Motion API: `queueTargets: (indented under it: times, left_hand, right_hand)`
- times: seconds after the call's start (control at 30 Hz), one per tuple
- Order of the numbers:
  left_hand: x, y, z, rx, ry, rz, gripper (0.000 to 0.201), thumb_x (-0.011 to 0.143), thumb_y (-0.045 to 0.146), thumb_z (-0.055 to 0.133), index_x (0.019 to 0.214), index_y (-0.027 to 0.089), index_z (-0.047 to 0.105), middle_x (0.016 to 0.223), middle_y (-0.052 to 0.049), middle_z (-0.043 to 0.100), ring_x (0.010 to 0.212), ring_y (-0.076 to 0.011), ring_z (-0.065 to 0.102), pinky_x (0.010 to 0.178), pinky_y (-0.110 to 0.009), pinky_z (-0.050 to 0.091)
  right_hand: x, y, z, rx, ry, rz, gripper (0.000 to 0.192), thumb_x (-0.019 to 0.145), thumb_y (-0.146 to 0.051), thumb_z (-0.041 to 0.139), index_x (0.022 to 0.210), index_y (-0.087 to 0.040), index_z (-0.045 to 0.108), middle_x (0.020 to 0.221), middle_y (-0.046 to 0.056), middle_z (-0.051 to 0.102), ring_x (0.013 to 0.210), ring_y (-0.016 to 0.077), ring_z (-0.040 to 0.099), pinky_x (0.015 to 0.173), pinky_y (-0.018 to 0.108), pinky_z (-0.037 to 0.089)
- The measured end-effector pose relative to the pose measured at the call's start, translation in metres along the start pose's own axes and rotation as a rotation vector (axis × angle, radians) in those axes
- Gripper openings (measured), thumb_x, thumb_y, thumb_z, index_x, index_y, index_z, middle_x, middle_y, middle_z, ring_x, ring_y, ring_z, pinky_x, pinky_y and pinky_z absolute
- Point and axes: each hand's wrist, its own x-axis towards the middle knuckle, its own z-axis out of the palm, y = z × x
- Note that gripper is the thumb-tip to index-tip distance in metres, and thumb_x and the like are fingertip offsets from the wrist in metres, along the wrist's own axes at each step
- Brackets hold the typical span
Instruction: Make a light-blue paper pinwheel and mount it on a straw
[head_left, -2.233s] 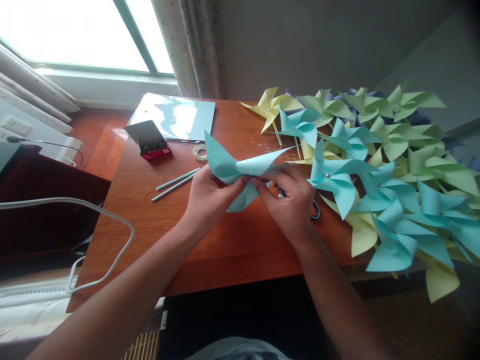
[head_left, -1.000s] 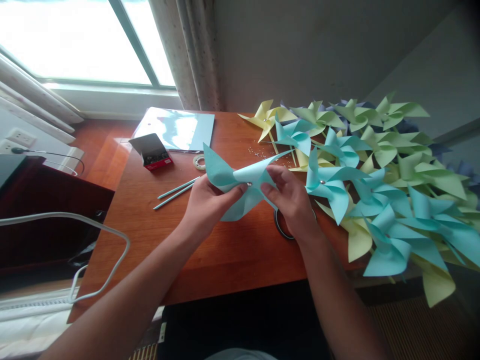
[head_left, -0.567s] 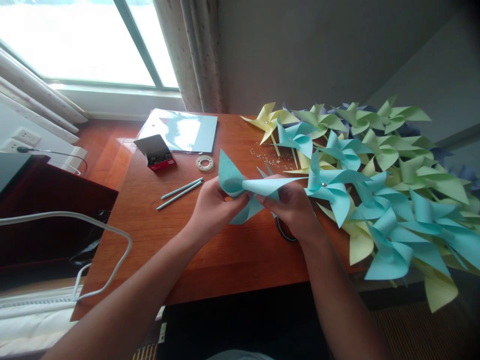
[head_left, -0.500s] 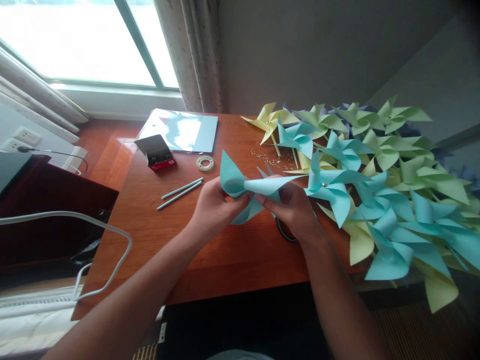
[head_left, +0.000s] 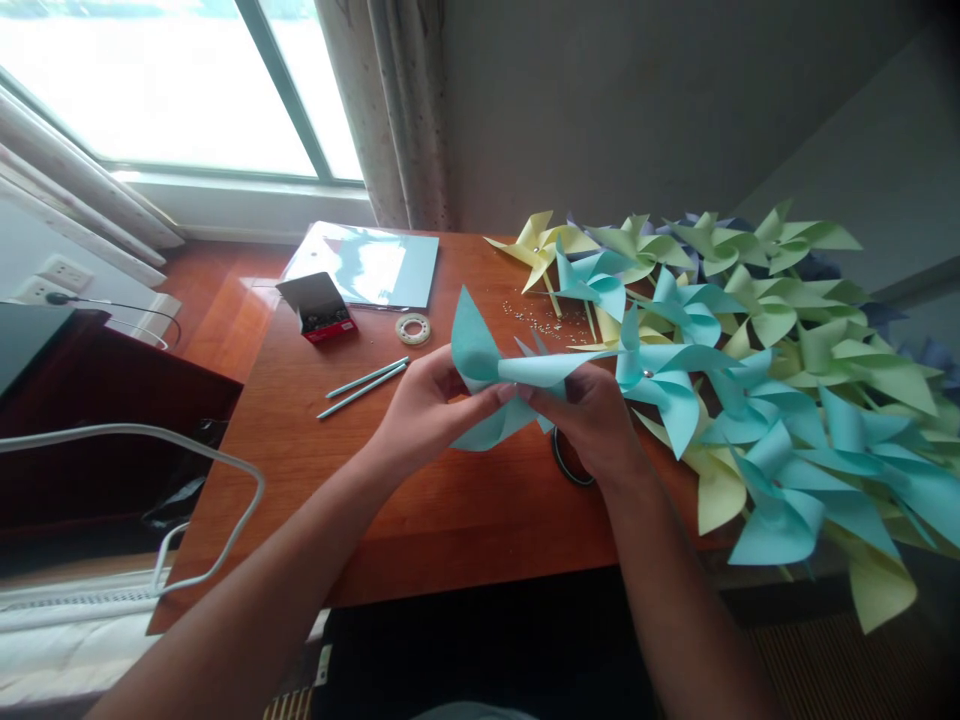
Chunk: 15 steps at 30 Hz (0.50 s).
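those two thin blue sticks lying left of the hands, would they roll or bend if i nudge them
The two blue sticks look round and slim, so a sideways nudge would probably roll them on the smooth wooden table. They look light, so they would likely skid easily too. Being so thin, they may flex a little if lifted by one end.

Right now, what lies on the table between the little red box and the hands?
Two pale blue sticks lie there on bare table, seen from the head camera.
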Motion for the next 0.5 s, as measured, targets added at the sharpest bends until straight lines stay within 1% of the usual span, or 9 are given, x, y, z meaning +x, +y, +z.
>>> queueTargets:
  times: [0.07,0.1,0.13,0.17,0.23,0.3,0.33,0.43,0.5]
  left_hand:
    - [0.004,0.003,-0.008,0.003,0.002,0.042,0.029,0.083,0.043,0.077,0.094,0.016,0.074,0.087,-0.005,0.073,0.079,-0.0173,0.066,0.071,-0.026,0.052]
    - [0.006,0.006,-0.014,0.031,0.034,0.071,0.033,0.088,0.048,0.069,0.096,0.017,0.074,0.089,-0.006,0.073,0.080,-0.0172,0.066,0.072,-0.026,0.052]
    - [0.008,0.008,-0.020,0.054,0.104,0.092,0.038,0.093,0.053,0.060,0.097,0.017,0.074,0.093,-0.007,0.074,0.080,-0.0170,0.067,0.071,-0.026,0.051]
    - [0.011,0.011,-0.028,0.117,0.183,0.085,0.037,0.095,0.051,0.058,0.097,0.018,0.073,0.097,-0.008,0.074,0.080,-0.0165,0.067,0.069,-0.026,0.051]
    - [0.013,0.016,-0.045,0.348,0.298,0.056,0.028,0.089,0.044,0.067,0.096,0.018,0.073,0.093,-0.007,0.075,0.080,-0.0173,0.068,0.067,-0.025,0.050]
    - [0.013,0.022,-0.059,0.594,0.357,0.055,0.025,0.086,0.041,0.069,0.096,0.019,0.073,0.089,-0.006,0.075,0.076,-0.0190,0.067,0.064,-0.027,0.049]
    - [0.011,0.025,-0.065,0.772,0.373,0.049,0.022,0.085,0.038,0.068,0.094,0.019,0.074,0.086,-0.006,0.075,0.075,-0.0199,0.067,0.064,-0.029,0.048]
    - [0.004,0.029,-0.073,1.279,0.354,0.020,0.018,0.085,0.033,0.064,0.087,0.020,0.076,0.083,-0.007,0.074,0.076,-0.0244,0.068,0.066,-0.033,0.043]
    - [0.000,0.029,-0.073,1.407,0.297,-0.046,0.021,0.088,0.033,0.060,0.088,0.020,0.076,0.090,-0.010,0.075,0.083,-0.0296,0.068,0.068,-0.036,0.040]
  right_hand:
    - [0.001,0.003,-0.001,0.050,0.072,0.005,0.018,0.074,-0.034,0.084,0.079,-0.020,0.074,0.073,0.000,0.070,0.071,0.0190,0.063,0.062,0.031,0.050]
    - [0.002,0.004,-0.001,0.085,0.109,0.004,0.020,0.073,-0.035,0.085,0.077,-0.020,0.073,0.073,-0.001,0.070,0.072,0.0193,0.064,0.063,0.031,0.051]
    - [0.003,0.006,-0.002,0.121,0.138,0.003,0.021,0.073,-0.036,0.085,0.076,-0.021,0.072,0.072,-0.001,0.069,0.074,0.0194,0.065,0.063,0.030,0.051]
    - [0.004,0.007,-0.002,0.155,0.160,0.002,0.022,0.072,-0.037,0.086,0.075,-0.021,0.071,0.073,-0.001,0.069,0.075,0.0195,0.065,0.064,0.030,0.052]
    - [0.005,0.008,-0.002,0.211,0.174,0.005,0.023,0.071,-0.038,0.087,0.074,-0.022,0.071,0.074,-0.001,0.070,0.077,0.0194,0.066,0.065,0.030,0.053]
    - [0.005,0.008,-0.003,0.252,0.168,0.011,0.023,0.071,-0.038,0.088,0.076,-0.022,0.072,0.077,-0.001,0.071,0.078,0.0195,0.067,0.067,0.031,0.053]
    - [0.005,0.008,-0.003,0.268,0.162,0.013,0.023,0.070,-0.038,0.088,0.077,-0.022,0.072,0.078,-0.001,0.072,0.079,0.0195,0.067,0.068,0.031,0.053]
    - [0.005,0.007,-0.003,0.292,0.146,0.019,0.023,0.070,-0.037,0.089,0.077,-0.022,0.073,0.077,-0.002,0.072,0.078,0.0187,0.067,0.070,0.032,0.053]
    - [0.004,0.006,-0.003,0.298,0.141,0.020,0.022,0.070,-0.036,0.089,0.077,-0.022,0.074,0.076,-0.002,0.072,0.076,0.0180,0.066,0.070,0.031,0.052]
